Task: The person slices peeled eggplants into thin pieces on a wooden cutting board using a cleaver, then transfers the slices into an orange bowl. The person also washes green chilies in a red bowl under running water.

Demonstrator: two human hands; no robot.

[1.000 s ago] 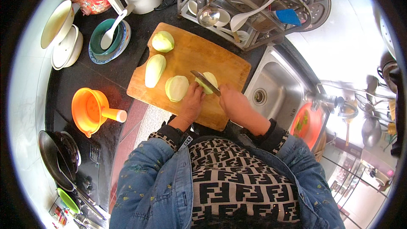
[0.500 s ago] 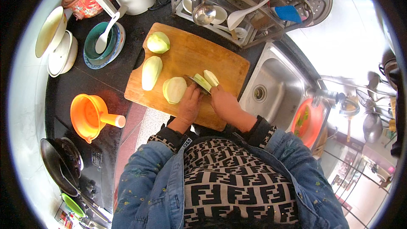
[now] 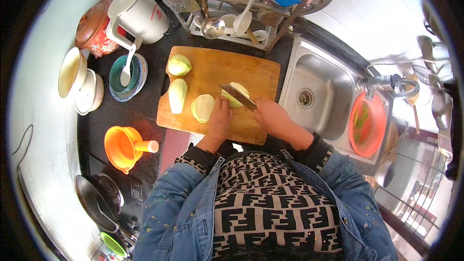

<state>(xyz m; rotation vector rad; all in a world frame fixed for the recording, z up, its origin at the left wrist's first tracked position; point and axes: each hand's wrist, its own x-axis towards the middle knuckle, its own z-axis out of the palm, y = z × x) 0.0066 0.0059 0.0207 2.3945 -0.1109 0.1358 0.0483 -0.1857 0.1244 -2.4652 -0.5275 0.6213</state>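
Note:
In my right hand (image 3: 270, 115) is a kitchen knife (image 3: 240, 97), its dark blade slanting up and left over pale green peeled vegetable pieces (image 3: 239, 88). My left hand (image 3: 221, 117) has its fingertips pressed together against the near side of those pieces, close to the blade; the exact contact is partly hidden. A cut vegetable piece (image 3: 203, 108) lies just left of that hand, flat face up. Farther left on the wooden cutting board (image 3: 261, 75) rest a long peeled vegetable (image 3: 178, 95) and a rounder one (image 3: 179, 65).
Right of the board is a steel sink (image 3: 328, 116), with an orange-red basin (image 3: 368, 124) beyond it. An orange dipper (image 3: 123, 149), a green bowl (image 3: 118, 75) with a white spoon and a white jug (image 3: 137, 14) stand left. A dish rack (image 3: 278, 29) borders the far side.
My right hand has drawn away from the left, bringing more of the knife blade into sight across the pieces. The left hand stays by them. The whole view has shifted slightly.

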